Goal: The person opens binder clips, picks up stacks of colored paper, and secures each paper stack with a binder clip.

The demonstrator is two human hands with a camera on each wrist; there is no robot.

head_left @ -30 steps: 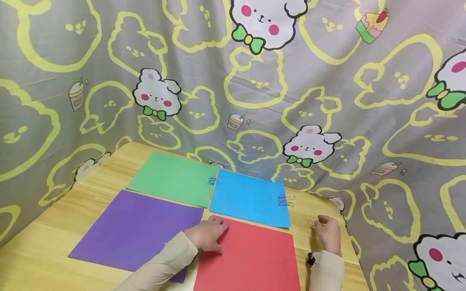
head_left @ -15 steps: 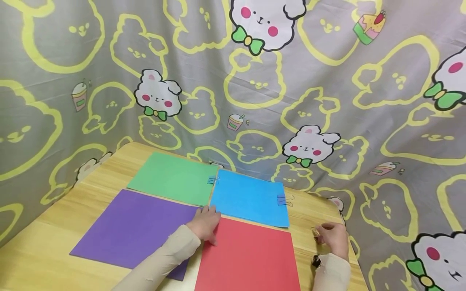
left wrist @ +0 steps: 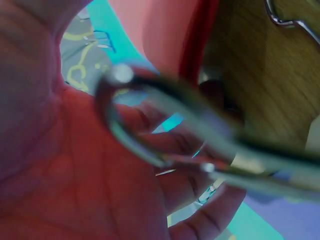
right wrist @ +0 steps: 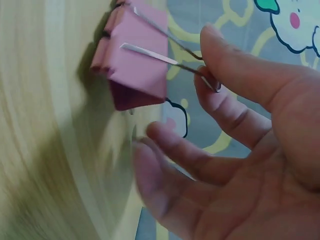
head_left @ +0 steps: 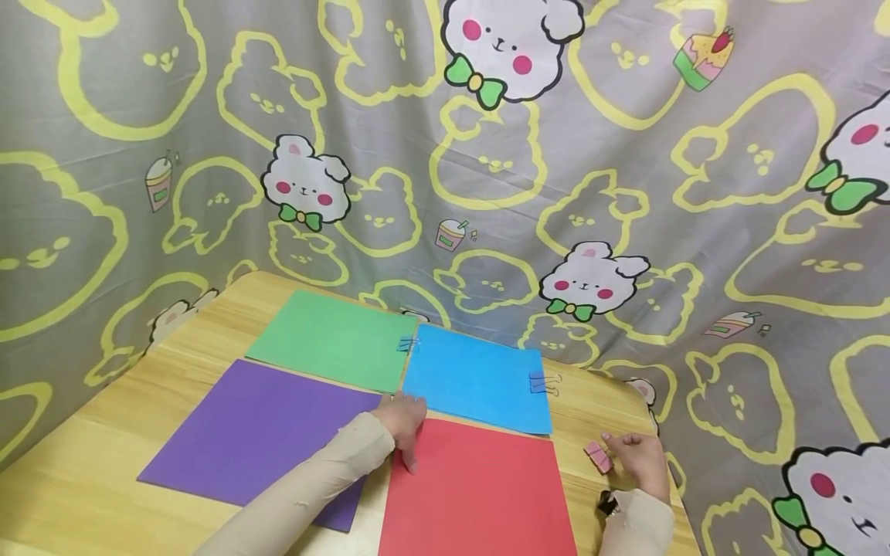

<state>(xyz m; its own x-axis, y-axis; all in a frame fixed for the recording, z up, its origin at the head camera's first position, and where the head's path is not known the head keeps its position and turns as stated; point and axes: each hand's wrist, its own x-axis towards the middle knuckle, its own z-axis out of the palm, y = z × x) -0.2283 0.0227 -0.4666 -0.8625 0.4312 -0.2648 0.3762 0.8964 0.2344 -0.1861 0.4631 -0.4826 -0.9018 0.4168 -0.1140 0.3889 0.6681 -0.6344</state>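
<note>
My left hand (head_left: 405, 421) rests at the upper left corner of the red paper (head_left: 480, 486), thumb over its left part and fingers near its top edge. In the left wrist view the palm (left wrist: 95, 165) and bent fingers show beside the red paper's edge (left wrist: 197, 45); a blurred metal wire loop (left wrist: 110, 120) crosses close to the lens. To the right of the red paper, my right hand (head_left: 643, 457) holds a pink binder clip (head_left: 599, 457). The right wrist view shows thumb and forefinger pinching one wire handle (right wrist: 160, 57) of it, the other fingers loosely bent.
Purple paper (head_left: 257, 440) lies left of the red, green paper (head_left: 334, 340) and blue paper (head_left: 476, 378) behind. One binder clip (head_left: 407, 344) sits at the green's right edge, another (head_left: 542, 382) on the blue's right edge. A patterned curtain (head_left: 487, 177) borders the wooden table (head_left: 76, 455).
My left hand has slid from lying spread on the red paper to its upper left corner. The right hand has drawn back slightly and turned the binder clip so its pink body shows.
</note>
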